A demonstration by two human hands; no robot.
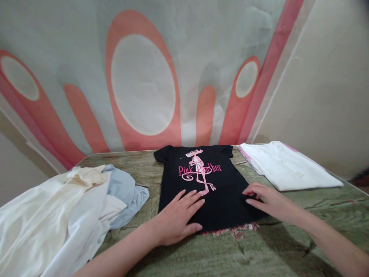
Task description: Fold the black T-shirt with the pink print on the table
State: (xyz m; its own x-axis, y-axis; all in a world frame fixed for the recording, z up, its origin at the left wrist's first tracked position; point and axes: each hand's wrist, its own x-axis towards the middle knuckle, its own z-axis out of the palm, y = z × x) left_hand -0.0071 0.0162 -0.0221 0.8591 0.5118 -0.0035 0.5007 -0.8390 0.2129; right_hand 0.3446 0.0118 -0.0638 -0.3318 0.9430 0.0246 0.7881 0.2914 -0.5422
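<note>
A black T-shirt [227,200] with a pink cartoon print and pink lettering lies spread flat on the table, neck away from me. My left hand [177,219] rests flat on its lower left part, fingers stretched out. At the shirt's right edge my right hand [266,200] lies on the cloth with its fingers curled and pressed to the fabric. A strip of patterned pink fabric [236,231] peeks out under the shirt's near hem.
A heap of white, cream and light blue clothes [66,215] covers the table's left side. A folded white garment stack [291,165] sits at the back right. The green-brown table [230,257] meets a wall hung with a pink-and-white banner [144,84].
</note>
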